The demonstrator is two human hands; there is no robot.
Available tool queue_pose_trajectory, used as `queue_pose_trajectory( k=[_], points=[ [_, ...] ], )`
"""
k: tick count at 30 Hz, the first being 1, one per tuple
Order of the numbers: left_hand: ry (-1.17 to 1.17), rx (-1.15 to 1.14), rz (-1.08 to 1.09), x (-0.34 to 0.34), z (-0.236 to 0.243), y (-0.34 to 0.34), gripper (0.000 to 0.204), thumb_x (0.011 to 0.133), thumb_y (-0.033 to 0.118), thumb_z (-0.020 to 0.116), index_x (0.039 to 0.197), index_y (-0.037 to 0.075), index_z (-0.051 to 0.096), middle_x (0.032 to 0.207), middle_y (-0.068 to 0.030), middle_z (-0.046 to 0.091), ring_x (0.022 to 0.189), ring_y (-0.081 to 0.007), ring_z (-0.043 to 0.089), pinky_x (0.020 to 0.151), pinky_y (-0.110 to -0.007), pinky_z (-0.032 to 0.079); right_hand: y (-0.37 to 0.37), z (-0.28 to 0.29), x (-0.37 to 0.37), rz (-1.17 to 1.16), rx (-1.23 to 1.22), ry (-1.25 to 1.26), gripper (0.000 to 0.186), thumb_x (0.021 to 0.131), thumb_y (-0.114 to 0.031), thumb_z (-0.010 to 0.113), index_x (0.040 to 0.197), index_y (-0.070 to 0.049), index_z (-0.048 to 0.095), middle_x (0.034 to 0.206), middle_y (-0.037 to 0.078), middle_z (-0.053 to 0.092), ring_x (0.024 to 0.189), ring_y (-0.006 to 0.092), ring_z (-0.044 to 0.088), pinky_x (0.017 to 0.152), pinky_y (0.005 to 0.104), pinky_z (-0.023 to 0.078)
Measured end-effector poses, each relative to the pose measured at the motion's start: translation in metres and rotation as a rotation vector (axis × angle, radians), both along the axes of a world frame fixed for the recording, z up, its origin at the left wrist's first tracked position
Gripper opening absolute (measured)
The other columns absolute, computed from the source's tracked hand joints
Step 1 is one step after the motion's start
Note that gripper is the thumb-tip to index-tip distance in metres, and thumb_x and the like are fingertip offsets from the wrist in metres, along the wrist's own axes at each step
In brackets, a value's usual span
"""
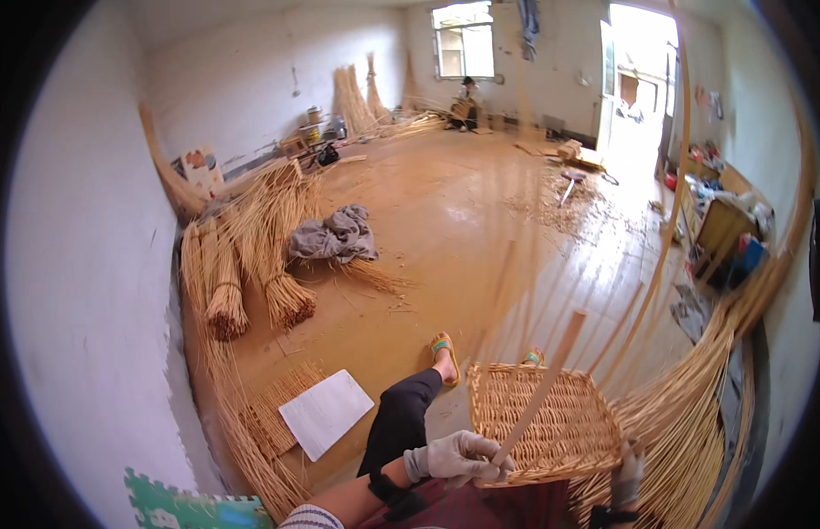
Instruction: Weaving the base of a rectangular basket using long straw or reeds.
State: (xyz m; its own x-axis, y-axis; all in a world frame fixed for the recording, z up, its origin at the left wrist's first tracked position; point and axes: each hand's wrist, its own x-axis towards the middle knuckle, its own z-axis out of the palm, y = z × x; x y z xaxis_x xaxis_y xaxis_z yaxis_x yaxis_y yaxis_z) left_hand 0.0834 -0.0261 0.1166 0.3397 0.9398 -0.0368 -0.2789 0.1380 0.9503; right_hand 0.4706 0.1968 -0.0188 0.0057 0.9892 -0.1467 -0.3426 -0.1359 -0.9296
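Observation:
A shallow rectangular wicker basket [547,410] rests over my lap, its woven inside facing me. My left hand [463,457], in a pale glove, is closed at the near left corner of the rim. Its fingers pinch the lower end of a flat wooden strip [544,383], which slants up and away across the basket. Gloved too, my right hand [629,467] grips the near right corner of the basket; some of its fingers are hidden. Several thin upright rods [617,331] stand up along the basket's far side, some of them blurred.
Long loose canes [683,414] spread along my right. Tied cane bundles [227,300] and a grey cloth [335,234] lie at the left. Near my leg, a white sheet [326,413] covers part of a woven mat. A hammer [569,185] lies among shavings; another person [465,106] sits far back.

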Motion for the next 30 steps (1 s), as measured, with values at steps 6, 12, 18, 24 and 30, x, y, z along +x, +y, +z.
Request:
queue_pose_trajectory(
  k=[6,12,18,24,30],
  points=[
    [-0.080,0.043,0.589,-0.061,-0.058,0.040,0.028,0.107,0.017,0.061,0.133,0.006,0.066,0.100,-0.0004,0.075,0.078,-0.0065,0.067,0.069,-0.026,0.057,-0.042,-0.020,-0.014,-0.081,0.084,0.030,0.020,0.097,0.002,0.058,0.115,-0.002,0.063,0.127,0.009,0.064,0.109,0.0234,0.063,0.095,0.0389,0.056],
    [1.465,-0.504,-0.033,-0.086,-0.242,0.027,0.045,0.088,0.040,0.064,0.122,0.012,0.076,0.130,-0.0197,0.070,0.117,-0.0390,0.069,0.099,-0.049,0.055,-0.056,-0.039,-0.034,-0.134,-0.071,-0.180,0.016,0.098,-0.007,0.058,0.112,-0.004,0.063,0.118,0.008,0.064,0.103,0.0216,0.057,0.087,0.0343,0.046],
    [1.046,-0.408,-0.676,-0.049,-0.287,0.019,0.061,0.088,0.049,0.067,0.135,0.011,0.069,0.130,-0.0133,0.072,0.125,-0.0311,0.065,0.107,-0.047,0.049,-0.081,-0.055,-0.043,-0.237,-0.205,-0.395,0.029,0.101,-0.032,0.063,0.120,-0.009,0.066,0.098,0.008,0.067,0.072,0.0171,0.053,0.055,0.0281,0.040],
    [0.908,-0.400,-0.318,-0.038,-0.287,0.022,0.069,0.079,0.035,0.075,0.145,0.017,0.062,0.138,-0.0124,0.067,0.124,-0.0290,0.064,0.105,-0.043,0.050,-0.092,-0.048,-0.060,-0.249,0.115,-0.548,0.017,0.098,-0.014,0.058,0.112,-0.005,0.063,0.109,0.008,0.064,0.096,0.0210,0.054,0.080,0.0328,0.043],
    [0.463,-0.183,0.509,-0.175,-0.367,-0.026,0.051,0.079,0.006,0.065,0.130,0.000,0.069,0.125,-0.0069,0.073,0.115,-0.0228,0.065,0.097,-0.032,0.050,-0.110,-0.038,-0.107,-0.112,0.260,-0.490,0.012,0.095,0.004,0.054,0.104,-0.002,0.060,0.120,0.008,0.061,0.120,0.0249,0.055,0.106,0.0376,0.046]
  ],
)
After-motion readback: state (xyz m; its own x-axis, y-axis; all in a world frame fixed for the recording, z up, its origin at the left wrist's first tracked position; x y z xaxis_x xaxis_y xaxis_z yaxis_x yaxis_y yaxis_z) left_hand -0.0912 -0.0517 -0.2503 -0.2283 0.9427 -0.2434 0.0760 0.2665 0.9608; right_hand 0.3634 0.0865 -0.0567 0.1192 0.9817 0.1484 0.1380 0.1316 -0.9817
